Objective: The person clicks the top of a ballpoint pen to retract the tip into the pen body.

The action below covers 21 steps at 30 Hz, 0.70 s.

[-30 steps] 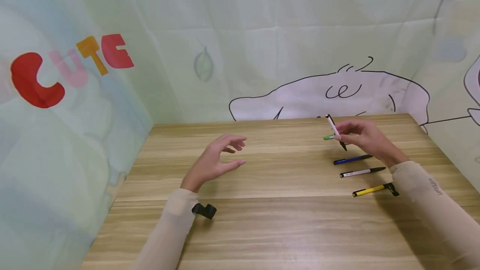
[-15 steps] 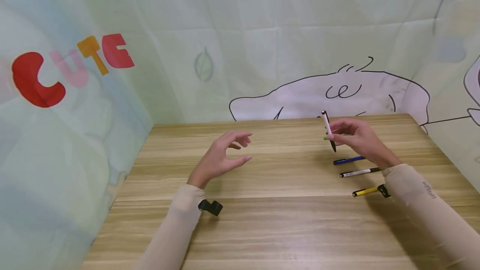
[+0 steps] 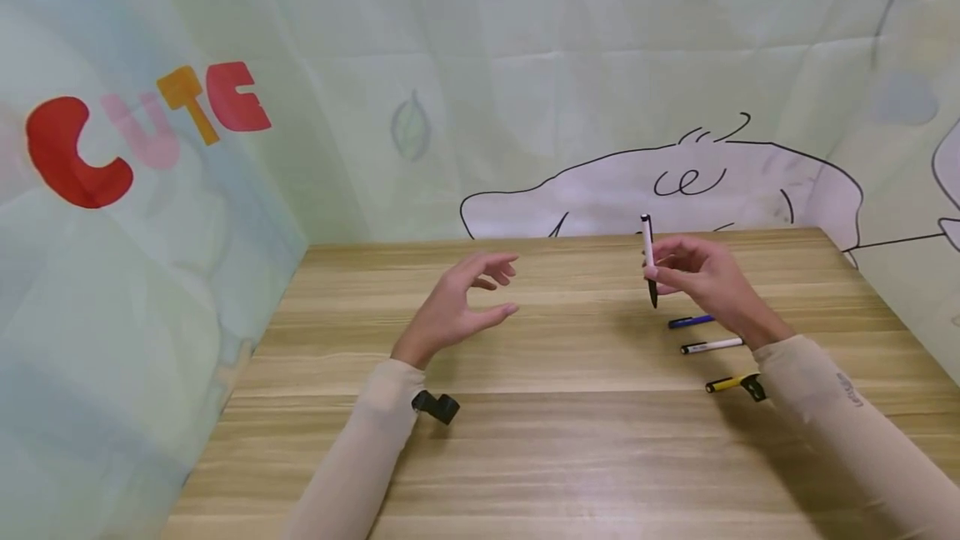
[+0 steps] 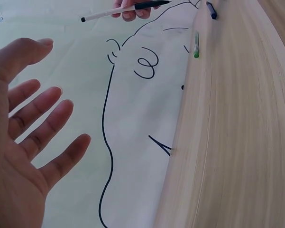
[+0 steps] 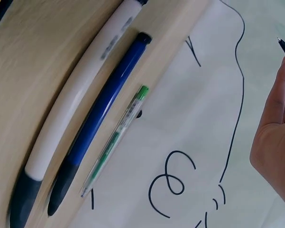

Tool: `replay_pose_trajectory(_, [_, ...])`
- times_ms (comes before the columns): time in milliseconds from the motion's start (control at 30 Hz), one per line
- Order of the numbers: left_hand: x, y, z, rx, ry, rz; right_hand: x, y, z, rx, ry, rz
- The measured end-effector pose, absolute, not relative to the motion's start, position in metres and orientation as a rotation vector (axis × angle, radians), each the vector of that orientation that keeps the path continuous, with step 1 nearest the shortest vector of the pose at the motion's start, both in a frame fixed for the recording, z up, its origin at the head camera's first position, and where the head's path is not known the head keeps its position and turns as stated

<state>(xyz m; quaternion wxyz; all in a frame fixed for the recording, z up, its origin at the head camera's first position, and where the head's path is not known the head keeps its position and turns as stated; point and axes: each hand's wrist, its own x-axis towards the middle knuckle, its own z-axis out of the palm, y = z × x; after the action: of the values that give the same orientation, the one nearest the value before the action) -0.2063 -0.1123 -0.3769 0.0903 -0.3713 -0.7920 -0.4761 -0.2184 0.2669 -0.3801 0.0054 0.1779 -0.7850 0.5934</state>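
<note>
In the head view my right hand (image 3: 697, 277) pinches a white pen (image 3: 648, 244) with a black grip, held nearly upright above the table. The left wrist view shows that pen (image 4: 118, 11) in the fingertips. My left hand (image 3: 457, 302) hovers over the table further left, fingers spread and curved, holding nothing; its palm (image 4: 23, 156) shows in the left wrist view. Under the right wrist lie a blue pen (image 3: 690, 322), another white pen (image 3: 708, 346) and a yellow pen (image 3: 723, 384). A clear pen with a green end (image 5: 114, 140) lies beyond the blue one.
The wooden table (image 3: 555, 457) meets a printed cloth (image 3: 375, 90) along its back and left edges. Black wrist cameras are strapped at the left cuff (image 3: 437, 407) and the right cuff (image 3: 753, 388).
My right hand has moved slightly left with the white pen, which has turned more upright. My left hand has shifted right and a little up. The right arm covers more of the lying pens.
</note>
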Motion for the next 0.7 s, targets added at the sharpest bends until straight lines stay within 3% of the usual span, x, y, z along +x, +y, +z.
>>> replay_pose_trajectory(700, [-0.230,-0.074,-0.377,-1.222,-2.234,-1.351,-0.208,0.246,-0.373,0.551,-2.439,1.931])
